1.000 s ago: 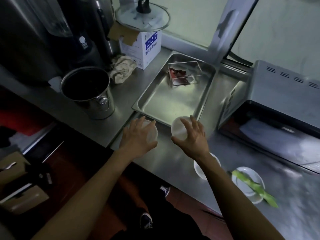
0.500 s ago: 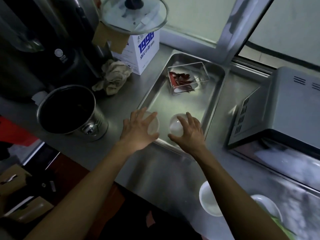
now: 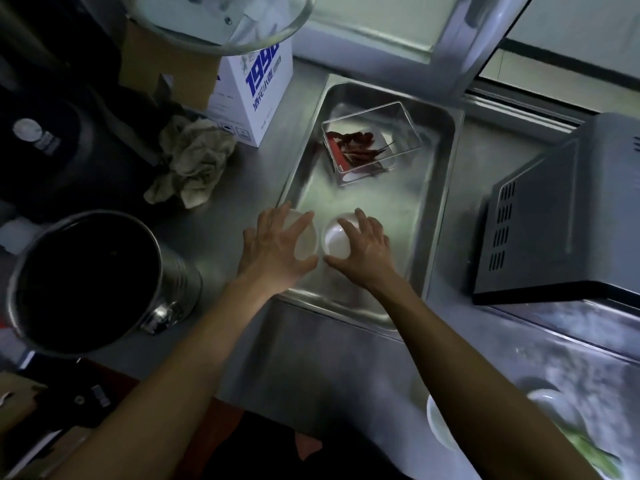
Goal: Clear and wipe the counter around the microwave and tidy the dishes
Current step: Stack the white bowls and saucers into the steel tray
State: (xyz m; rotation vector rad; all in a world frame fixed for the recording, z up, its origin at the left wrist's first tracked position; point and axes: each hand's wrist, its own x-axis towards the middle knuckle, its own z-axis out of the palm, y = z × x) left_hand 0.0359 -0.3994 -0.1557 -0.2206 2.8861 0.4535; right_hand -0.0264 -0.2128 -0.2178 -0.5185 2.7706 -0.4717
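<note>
Commercial-style kitchen: everything sits on a stainless counter (image 3: 332, 358). Steel tray (image 3: 440, 188) recessed in it, holding a clear box (image 3: 408, 126) of dried chillies. Microwave (image 3: 561, 223) right of the tray, steel pot (image 3: 86, 282) and rag (image 3: 194, 161) left of it, small bowls (image 3: 438, 427) on the counter nearer the camera.

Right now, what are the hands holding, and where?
Each holds a small white bowl from above by its rim: left hand the left bowl, right hand the right bowl.
</note>
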